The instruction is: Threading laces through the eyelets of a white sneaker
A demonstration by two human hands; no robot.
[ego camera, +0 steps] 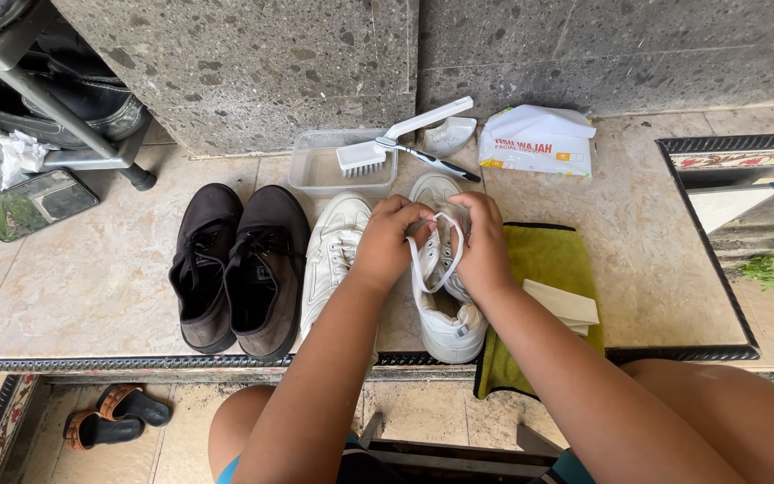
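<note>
Left hand (385, 240) and right hand (481, 244) pinch limp white shoelace (429, 260); white sneaker (443, 296) light, grip laces near eyelets.

Both hands, the left hand (385, 240) and the right hand (484, 244), rest on one sneaker (445, 314); its mate (331, 255) lies just left of the left hand; a pair of shoes (239, 264) lies further left; a cloth (544, 260) lies under the right wrist; beyond the knuckles sits a tub (315, 170) with a brush (387, 143) across its rim; a tissue pack (537, 142) lies beyond the right hand.
</note>
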